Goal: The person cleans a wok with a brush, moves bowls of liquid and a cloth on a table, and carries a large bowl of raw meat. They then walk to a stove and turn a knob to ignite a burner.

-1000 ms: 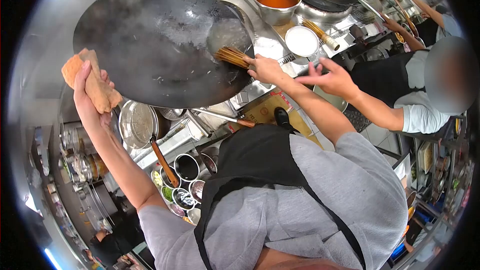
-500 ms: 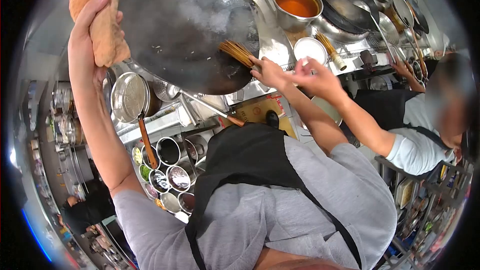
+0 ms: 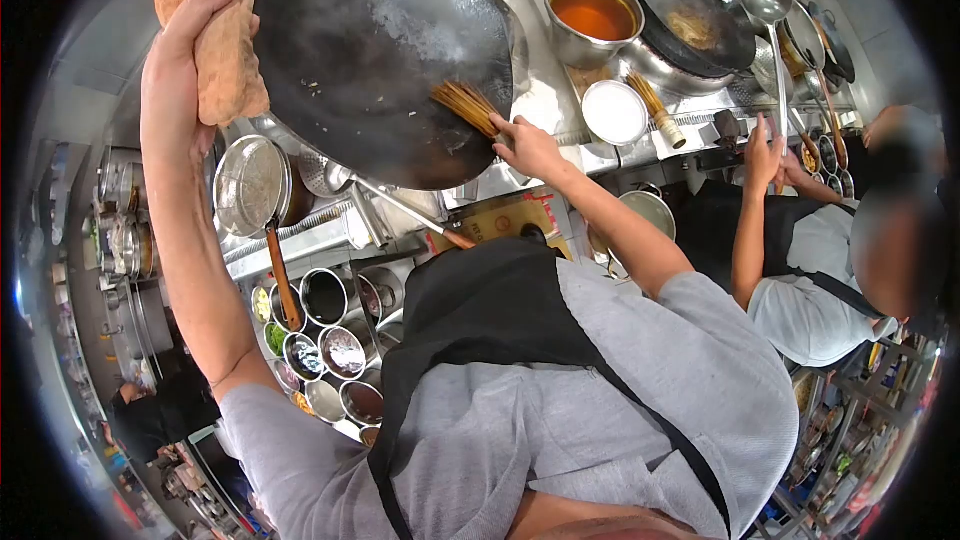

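Note:
A large black wok (image 3: 340, 70) fills the top middle of the view, steaming, with a few pale specks inside. My left hand (image 3: 185, 60) grips a folded orange-brown cloth (image 3: 228, 60) at the wok's left edge; the handle beneath the cloth is hidden. In my right hand (image 3: 530, 150) is a bamboo wok brush (image 3: 462, 105), its bristles against the wok's right inner side. Below the wok lies a ladle (image 3: 400, 208) with a wooden-ended handle, beside a round strainer (image 3: 248, 185).
A pot of orange-red oil (image 3: 595, 18), a white bowl (image 3: 615, 112) and a second brush (image 3: 655, 110) stand to the right. A second wok (image 3: 690, 15) is behind them. A co-worker (image 3: 820, 260) holds a ladle (image 3: 770, 10). Ingredient containers (image 3: 325, 297) sit lower left.
The wok and brush have shifted slightly left, with my hands still holding the cloth and brush. The co-worker's hand has moved away from beside my right hand and now holds a ladle.

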Demonstrator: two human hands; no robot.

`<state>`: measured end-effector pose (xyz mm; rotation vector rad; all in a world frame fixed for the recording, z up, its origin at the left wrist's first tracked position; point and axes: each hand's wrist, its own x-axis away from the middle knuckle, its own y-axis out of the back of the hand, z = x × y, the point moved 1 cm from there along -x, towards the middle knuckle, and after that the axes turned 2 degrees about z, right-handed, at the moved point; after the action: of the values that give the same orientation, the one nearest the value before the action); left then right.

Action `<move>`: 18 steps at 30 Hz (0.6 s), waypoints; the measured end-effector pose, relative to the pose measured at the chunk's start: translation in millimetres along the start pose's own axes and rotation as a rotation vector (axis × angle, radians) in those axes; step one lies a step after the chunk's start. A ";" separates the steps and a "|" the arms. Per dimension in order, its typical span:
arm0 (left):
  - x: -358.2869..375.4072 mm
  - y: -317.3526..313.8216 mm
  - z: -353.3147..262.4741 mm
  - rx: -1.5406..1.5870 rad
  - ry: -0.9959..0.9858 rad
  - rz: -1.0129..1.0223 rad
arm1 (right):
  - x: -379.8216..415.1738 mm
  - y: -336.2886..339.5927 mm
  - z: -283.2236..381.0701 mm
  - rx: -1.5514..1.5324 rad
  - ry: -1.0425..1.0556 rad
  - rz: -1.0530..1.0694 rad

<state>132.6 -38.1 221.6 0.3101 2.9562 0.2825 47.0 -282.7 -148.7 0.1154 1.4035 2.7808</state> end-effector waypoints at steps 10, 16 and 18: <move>-16.8 55.0 26.0 0.006 0.106 -0.114 | -70.7 0.6 -91.4 0.044 -0.208 -0.224; -21.0 116.5 78.2 -0.005 0.279 -0.161 | -60.0 -43.7 -117.9 -0.298 -0.273 -0.621; -21.9 136.4 106.5 0.060 0.350 -0.223 | -42.8 -71.0 -127.2 -0.434 -0.421 -0.595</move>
<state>198.1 106.3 148.8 -0.0732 3.3080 0.2405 79.0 -344.9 -283.4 0.2148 0.5922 2.3023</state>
